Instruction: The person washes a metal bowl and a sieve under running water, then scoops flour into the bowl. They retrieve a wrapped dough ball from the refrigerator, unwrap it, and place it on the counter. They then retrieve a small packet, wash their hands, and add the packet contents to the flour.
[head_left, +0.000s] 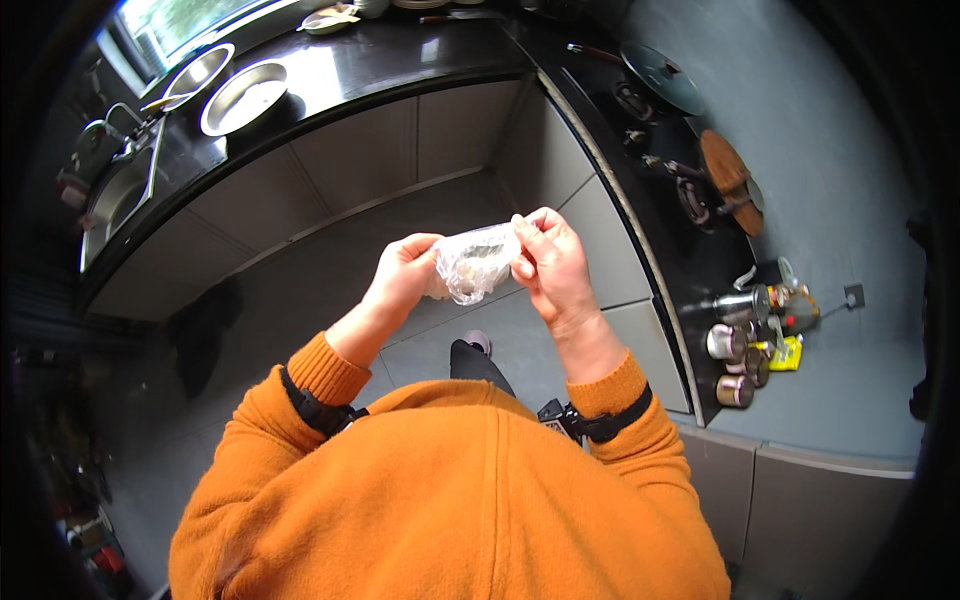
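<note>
A clear plastic bag (475, 264) is stretched between my two hands in front of my body, above the grey tiled floor. Something pale sits inside it; the crinkled film keeps me from telling what it is. My left hand (401, 271) pinches the bag's left side, thumb on top. On the other side, my right hand (551, 262) grips the upper right edge between thumb and fingers. The bag touches nothing except my hands.
A black counter (360, 71) runs ahead, bearing a metal basin (259, 73) with something white inside, another metal bowl (201, 73) and a sink (124, 187). Along the right counter are a lidded pan (660, 79), a gas burner (696, 202), a round wooden board (724, 169) and several jars (726, 341).
</note>
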